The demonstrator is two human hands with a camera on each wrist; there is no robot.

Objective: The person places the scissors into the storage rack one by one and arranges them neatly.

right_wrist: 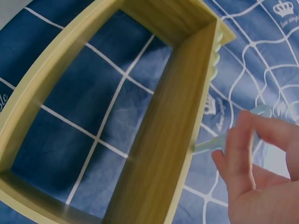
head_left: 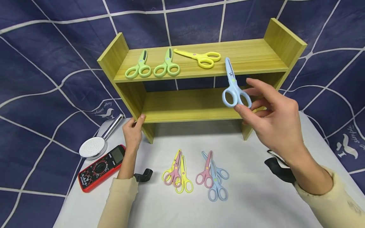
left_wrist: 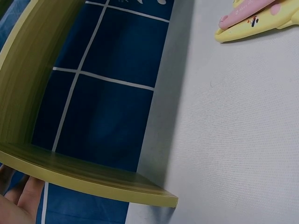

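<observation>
My right hand [head_left: 275, 118] pinches a pair of light blue scissors [head_left: 234, 90] by the handle loops, blades pointing up, in front of the top board of a wooden shelf [head_left: 182, 107]. The right wrist view shows these blue scissors [right_wrist: 212, 143] nearly edge-on, blade tip near the board's front edge. My left hand [head_left: 134, 133] grips the shelf's left side panel near the lower board; in the left wrist view its fingers [left_wrist: 32, 196] show behind the panel. Two green scissors [head_left: 139, 66] and yellow scissors [head_left: 201, 57] lie on the top board.
On the white table, yellow and pink scissors [head_left: 176, 167] overlap in one pile; pink and blue scissors [head_left: 215, 177] form another. A shower head [head_left: 92, 147] and a red multimeter [head_left: 101, 167] lie at the left. Behind hangs a dark blue checked cloth [head_left: 194, 22].
</observation>
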